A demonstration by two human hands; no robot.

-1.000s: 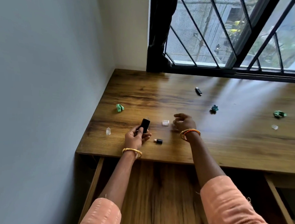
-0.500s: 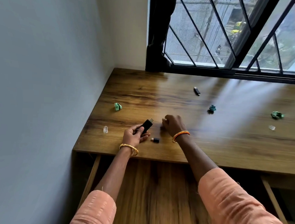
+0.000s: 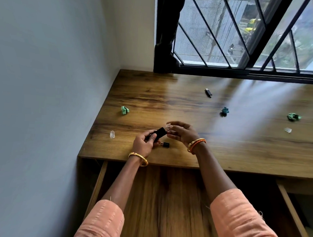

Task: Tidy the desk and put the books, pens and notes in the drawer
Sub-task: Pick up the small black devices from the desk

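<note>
Black stick gripped in left hand, right hand pinching clear cap at its tip

A plain pale wall stands on the left and meets a second wall in the corner. A wooden desk fills this corner. Behind it, a window with black diagonal bars gives daylight, which shines on the wood.

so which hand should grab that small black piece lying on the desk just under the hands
Left, probably. The left hand sits right beside the small black piece, though it holds the black stick. The right hand pinches a clear cap.
</note>
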